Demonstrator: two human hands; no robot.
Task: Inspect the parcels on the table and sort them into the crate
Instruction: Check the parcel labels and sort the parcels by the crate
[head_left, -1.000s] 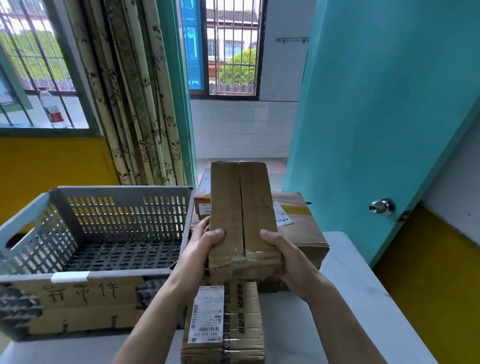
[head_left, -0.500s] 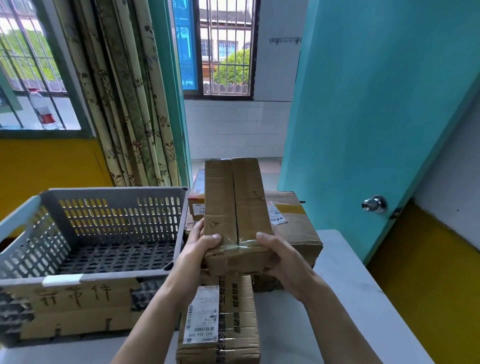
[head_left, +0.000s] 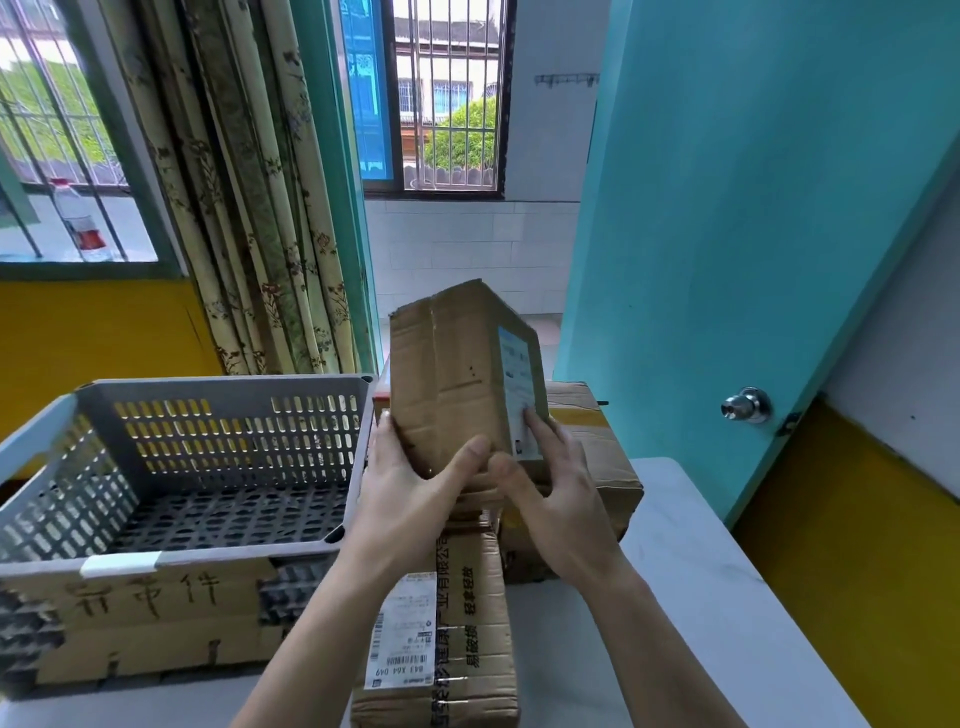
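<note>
**Turning the box to read its sticker**

The person holds 1 brown box (head_left: 457, 374) up in the air, above the other boxes on the table (head_left: 701, 597). It stands tall and is tipped a little. The left hand (head_left: 415, 483) wraps around the bottom left corner, with the thumb on the near face. The right hand (head_left: 556, 499) holds the bottom right, with its fingers pressed on the white sticker (head_left: 517, 387) on the right side. Both hands are curled around the box and hold it tight.

This looks like the checking step. To do it well, I think the box should be turned so the sticker faces the eyes. The grip should stay low and firm with both hands, so the box does not slip. The fingers should move off the sticker so all of it can be read.

The gray crate (head_left: 208, 467) sits to the left, just beside the boxes. It looks like nothing is in it.

Some things are hard to see. The sticker is at a slant and too blurry to read. The far side and the bottom of the held box are hidden. A long box (head_left: 467, 623) lies near, under the arms, and its near end is cut off. A big box (head_left: 597, 467) lies behind the hands, mostly hidden. I cannot tell how many boxes are behind it.
</note>
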